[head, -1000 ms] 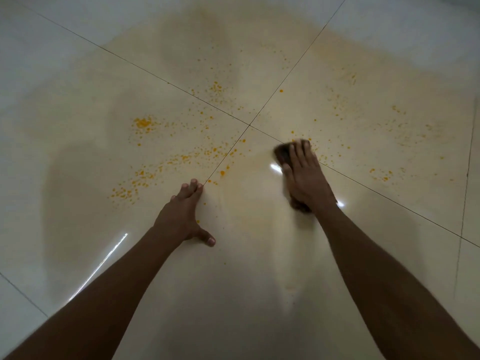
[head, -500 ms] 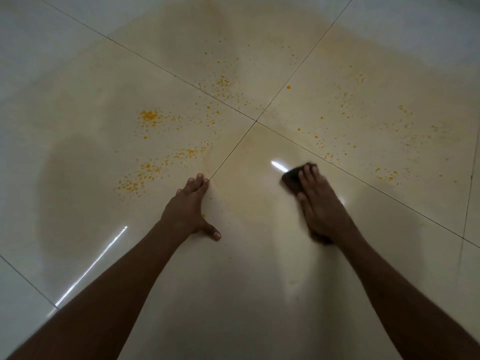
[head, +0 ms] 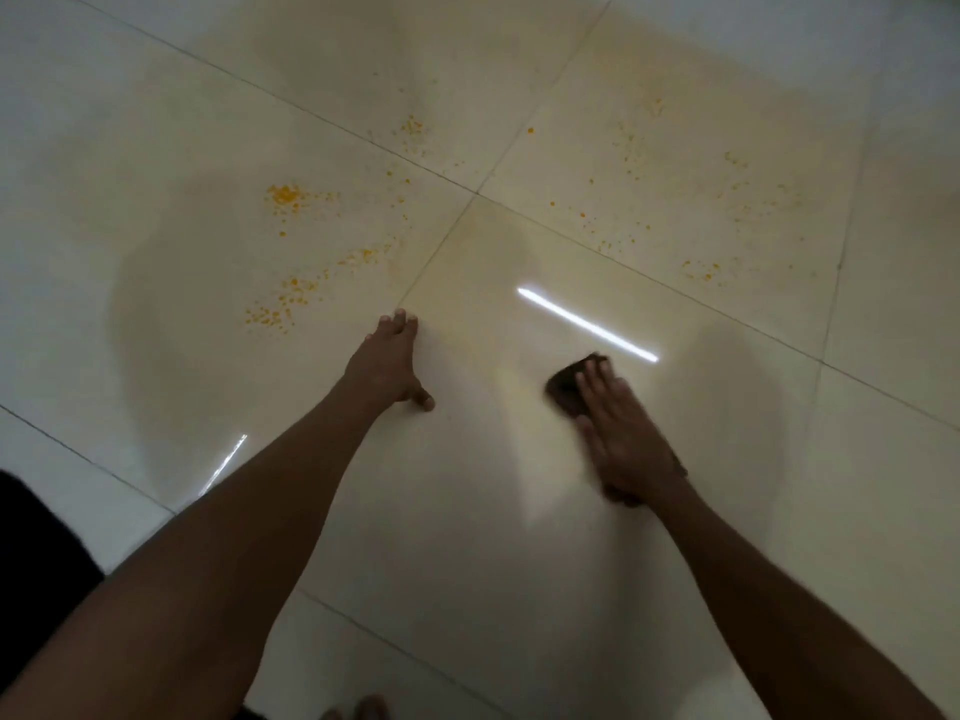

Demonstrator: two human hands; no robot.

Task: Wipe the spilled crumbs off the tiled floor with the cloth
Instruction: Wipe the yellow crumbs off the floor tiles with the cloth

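1. Pressing flat, our right hand [head: 626,439] is lying palm-down on the dark brown crumpled cloth [head: 569,389], fingers straight and held close together; nothing is being pinched, the cloth is simply being pinned to the glossy cream tiled floor [head: 467,511].
2. We are bracing with the left hand [head: 389,363] beside the grout line, fingers extended and bunched, thumb splayed out sideways, palm on the tile, holding nothing.
3. We are finding the cloth on the near tile, below and right of the four-tile corner; its dark edge is showing ahead of and left of the right fingertips [head: 589,374]. The rest is hidden under the palm.
4. We are noting the scattered orange crumbs [head: 283,195] all lying farther from us than the cloth: one band on the left tile, forward-left of the left hand, running diagonally; a thinner scatter [head: 701,270] on the far right tile, forward and slightly right of the cloth.
5. We are judging the tile around the cloth to be nearly clean, so most wiping is yet to do.
6. We are reckoning the right-tile scatter nearer the cloth hand, so the next stroke likely needs a reach forward across the grout line [head: 675,291]. The left band sits closer to the bracing hand, which carries no cloth.
7. We are flagging motion blur on the right hand; the little-finger side is unclear.
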